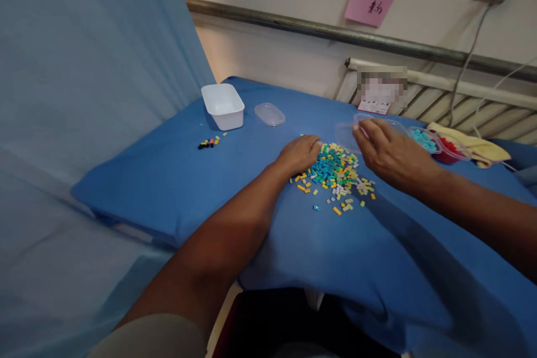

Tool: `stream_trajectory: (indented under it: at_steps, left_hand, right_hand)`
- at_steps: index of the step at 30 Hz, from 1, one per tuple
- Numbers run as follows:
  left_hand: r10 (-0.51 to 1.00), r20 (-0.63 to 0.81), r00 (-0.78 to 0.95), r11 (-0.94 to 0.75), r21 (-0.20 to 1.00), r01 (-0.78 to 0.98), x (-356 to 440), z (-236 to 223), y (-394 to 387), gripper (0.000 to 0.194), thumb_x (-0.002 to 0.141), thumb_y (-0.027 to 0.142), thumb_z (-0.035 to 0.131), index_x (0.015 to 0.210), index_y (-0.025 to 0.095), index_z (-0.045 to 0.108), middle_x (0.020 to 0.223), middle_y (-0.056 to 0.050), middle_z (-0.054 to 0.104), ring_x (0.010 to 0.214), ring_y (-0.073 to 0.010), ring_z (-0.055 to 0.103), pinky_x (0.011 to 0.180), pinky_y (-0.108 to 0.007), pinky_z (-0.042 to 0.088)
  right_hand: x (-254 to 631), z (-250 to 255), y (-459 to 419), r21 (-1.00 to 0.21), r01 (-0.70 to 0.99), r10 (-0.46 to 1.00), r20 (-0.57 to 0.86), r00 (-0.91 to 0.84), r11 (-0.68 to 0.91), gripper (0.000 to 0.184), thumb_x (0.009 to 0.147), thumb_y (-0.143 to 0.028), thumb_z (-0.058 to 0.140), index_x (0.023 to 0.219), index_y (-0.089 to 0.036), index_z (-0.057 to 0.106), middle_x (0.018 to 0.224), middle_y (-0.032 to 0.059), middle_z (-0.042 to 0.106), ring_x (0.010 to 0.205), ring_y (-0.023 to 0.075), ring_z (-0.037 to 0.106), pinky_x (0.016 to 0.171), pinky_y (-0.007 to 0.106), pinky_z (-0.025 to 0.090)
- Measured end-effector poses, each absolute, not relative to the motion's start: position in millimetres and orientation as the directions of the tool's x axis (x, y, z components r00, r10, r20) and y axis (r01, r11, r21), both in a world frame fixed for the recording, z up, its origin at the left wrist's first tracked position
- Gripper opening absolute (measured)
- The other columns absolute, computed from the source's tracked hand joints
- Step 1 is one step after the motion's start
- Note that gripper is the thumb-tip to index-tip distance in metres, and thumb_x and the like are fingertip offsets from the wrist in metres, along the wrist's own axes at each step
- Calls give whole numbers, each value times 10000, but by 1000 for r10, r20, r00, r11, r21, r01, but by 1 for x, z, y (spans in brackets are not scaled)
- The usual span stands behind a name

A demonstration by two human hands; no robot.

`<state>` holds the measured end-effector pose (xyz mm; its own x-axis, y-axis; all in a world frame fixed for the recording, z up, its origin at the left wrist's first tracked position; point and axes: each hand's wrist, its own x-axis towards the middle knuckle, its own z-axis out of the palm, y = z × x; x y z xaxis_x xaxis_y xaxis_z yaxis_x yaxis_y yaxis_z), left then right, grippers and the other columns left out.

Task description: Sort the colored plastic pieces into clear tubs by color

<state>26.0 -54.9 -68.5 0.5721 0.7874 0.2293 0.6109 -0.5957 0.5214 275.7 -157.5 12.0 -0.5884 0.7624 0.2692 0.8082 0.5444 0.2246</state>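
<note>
My left hand (300,154) rests on the left edge of a loose pile of small building bricks (333,168), fingers lying over them and partly hidden. Blue, green, yellow, and white bricks make up the pile. To its right, my right hand (388,154) is raised with the fingers closed at the edge of a clear plastic container (346,137). That container is faint and slightly blurred. Just behind the right hand are a tub of light blue bricks (423,140) and a tub of red bricks (448,150).
A white plastic box (224,106) and a clear lid (269,114) stand at the back left of the blue-covered table (176,179). Several dark and yellow bricks (208,142) lie before the box. A yellow cloth (474,145) lies near the radiator (436,92) at right.
</note>
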Motion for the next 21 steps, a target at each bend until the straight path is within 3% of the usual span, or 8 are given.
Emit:
stream_trajectory:
  at_steps: [3,6,12,15,18,21]
  left_hand:
    - [766,187,615,-627,430,650,33,-62,-70,559,1167,445,319,1467,141,679,1588,-163,651,1485,-304,587,1299,-466,393]
    - [716,139,684,-686,319,654,45,-57,-91,693,1170,585,320,1649,147,563,1725,-185,515,1629,-360,443,1374,-569,262]
    - [621,88,779,-776,209,595,58,-63,-117,769,1134,690,413,1682,167,545,1787,-168,432,1679,-364,366,1399,-551,242]
    - [609,139,781,-790,198,581,56,-68,-117,716,1135,657,428,1627,169,608,1740,-161,505,1628,-353,450,1362,-537,337]
    - [516,203,832,-856,149,494,51,-68,-115,555,1148,498,433,1574,231,669,1687,-89,583,1577,-317,518,1335,-495,397]
    - [457,98,884,-888,108,447,49,-69,-112,563,1134,413,450,1640,230,613,1729,-37,538,1621,-287,466,1370,-448,353]
  right_hand:
    - [275,16,-141,177,886,808,363,-464,429,763,1030,-342,601,1695,-10,430,1656,328,532,1544,534,478,1241,762,430]
    - [258,15,-112,36,949,864,406,-299,312,860,959,-504,701,1641,-19,501,1530,335,628,1437,530,578,1206,722,474]
    - [176,2,-30,-230,953,939,324,-115,197,823,926,-590,746,1524,-44,604,1487,305,687,1394,468,644,1170,589,526]
    - [127,-3,5,-311,939,963,262,-61,144,805,960,-621,742,1509,-48,606,1472,302,690,1376,447,662,1153,551,532]
    - [85,-11,30,-339,935,977,210,-37,108,791,990,-607,736,1517,-36,589,1480,311,671,1401,432,649,1156,519,524]
    - [60,-25,44,-344,935,985,172,-30,89,759,998,-602,732,1489,-37,604,1462,312,677,1373,425,665,1129,507,537]
